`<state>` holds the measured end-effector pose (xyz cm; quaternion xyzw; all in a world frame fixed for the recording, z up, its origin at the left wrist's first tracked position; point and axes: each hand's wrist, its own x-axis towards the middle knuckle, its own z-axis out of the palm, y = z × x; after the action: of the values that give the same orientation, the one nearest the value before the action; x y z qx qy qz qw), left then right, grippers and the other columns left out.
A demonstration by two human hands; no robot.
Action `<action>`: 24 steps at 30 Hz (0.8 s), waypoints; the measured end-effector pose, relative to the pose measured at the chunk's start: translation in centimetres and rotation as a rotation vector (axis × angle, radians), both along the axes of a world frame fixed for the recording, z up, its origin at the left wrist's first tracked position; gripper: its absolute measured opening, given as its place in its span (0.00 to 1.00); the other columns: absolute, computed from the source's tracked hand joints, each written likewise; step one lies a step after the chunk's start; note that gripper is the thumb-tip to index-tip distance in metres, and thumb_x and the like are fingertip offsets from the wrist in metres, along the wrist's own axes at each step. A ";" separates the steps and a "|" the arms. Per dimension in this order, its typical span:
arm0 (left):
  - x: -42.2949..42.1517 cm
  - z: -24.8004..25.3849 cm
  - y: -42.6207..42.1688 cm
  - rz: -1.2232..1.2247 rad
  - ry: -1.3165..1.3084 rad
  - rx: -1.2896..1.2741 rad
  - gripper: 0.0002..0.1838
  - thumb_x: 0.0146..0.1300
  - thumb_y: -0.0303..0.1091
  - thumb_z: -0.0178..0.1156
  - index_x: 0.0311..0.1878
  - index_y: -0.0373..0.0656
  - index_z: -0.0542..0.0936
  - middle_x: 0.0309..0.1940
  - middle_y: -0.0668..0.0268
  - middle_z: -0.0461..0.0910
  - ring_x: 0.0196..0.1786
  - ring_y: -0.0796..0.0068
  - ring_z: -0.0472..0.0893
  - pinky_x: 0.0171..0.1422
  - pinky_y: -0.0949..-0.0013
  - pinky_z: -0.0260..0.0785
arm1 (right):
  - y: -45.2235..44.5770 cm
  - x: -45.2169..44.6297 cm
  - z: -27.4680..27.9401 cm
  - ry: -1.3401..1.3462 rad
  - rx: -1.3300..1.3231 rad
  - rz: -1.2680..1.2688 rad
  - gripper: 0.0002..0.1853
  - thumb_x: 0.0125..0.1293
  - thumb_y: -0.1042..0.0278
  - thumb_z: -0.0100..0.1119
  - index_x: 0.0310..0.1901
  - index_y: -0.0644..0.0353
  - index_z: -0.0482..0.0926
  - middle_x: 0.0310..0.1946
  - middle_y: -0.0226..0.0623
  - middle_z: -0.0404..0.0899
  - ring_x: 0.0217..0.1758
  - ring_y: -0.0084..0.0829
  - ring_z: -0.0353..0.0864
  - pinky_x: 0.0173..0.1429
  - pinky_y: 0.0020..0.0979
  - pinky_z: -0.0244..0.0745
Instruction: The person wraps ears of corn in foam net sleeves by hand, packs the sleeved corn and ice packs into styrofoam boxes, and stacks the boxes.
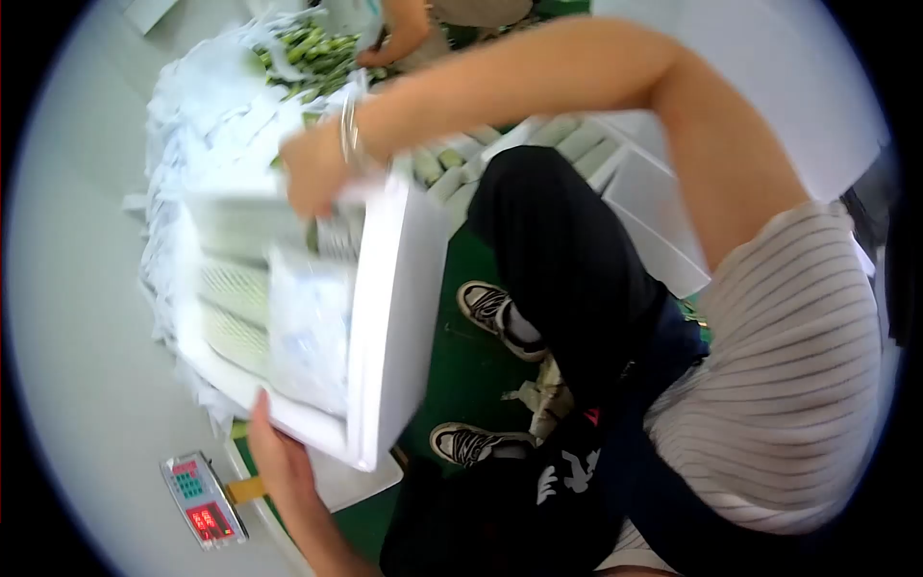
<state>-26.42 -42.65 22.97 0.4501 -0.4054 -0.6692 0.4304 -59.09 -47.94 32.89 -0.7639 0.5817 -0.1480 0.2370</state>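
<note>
Pinching white box [399, 322] at its rim in grip of left hand [281, 464]; cannot tell grip of right hand [312, 178], blurred at opposite end.

A green floor [452, 351] spread from near the left fingers [261, 413] toward the wearer. On it, well apart from those fingers, stood two dark shoes [488, 308] [467, 444], a crumpled pale scrap [549, 399] between them. White boxes [659, 226] stood wearer-side of the right fingers [312, 199], well apart. A pale platform [354, 483] lay just beside the left fingers, its underside hidden.
</note>
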 end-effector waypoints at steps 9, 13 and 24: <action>-21.7 16.6 -6.7 -0.522 -0.175 -0.445 0.27 0.64 0.45 0.56 0.52 0.25 0.74 0.46 0.54 0.80 0.46 0.69 0.79 0.53 0.71 0.69 | 15.2 -17.1 11.7 0.196 -0.105 -0.549 0.36 0.47 0.54 0.66 0.52 0.70 0.65 0.43 0.55 0.74 0.45 0.45 0.76 0.48 0.39 0.72; -31.5 11.6 -11.4 -0.610 -0.474 -0.664 0.27 0.61 0.49 0.59 0.45 0.28 0.77 0.38 0.56 0.81 0.39 0.72 0.80 0.44 0.71 0.71 | 18.4 -20.1 -0.4 -0.042 -0.451 -0.920 0.21 0.46 0.53 0.60 0.24 0.70 0.81 0.16 0.48 0.78 0.20 0.37 0.81 0.25 0.34 0.76; -51.1 -10.4 -13.1 -1.128 -0.515 -0.737 0.20 0.62 0.37 0.56 0.52 0.32 0.75 0.41 0.50 0.80 0.45 0.58 0.80 0.51 0.62 0.69 | 24.6 -19.7 -17.9 -0.393 -0.118 -1.453 0.24 0.53 0.57 0.63 0.43 0.72 0.72 0.34 0.57 0.80 0.37 0.51 0.81 0.44 0.42 0.76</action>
<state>-77.52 -55.79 12.53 0.1412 -0.8642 -0.4818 0.0340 -78.80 -23.35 14.96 -0.1591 0.8771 -0.4317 0.1378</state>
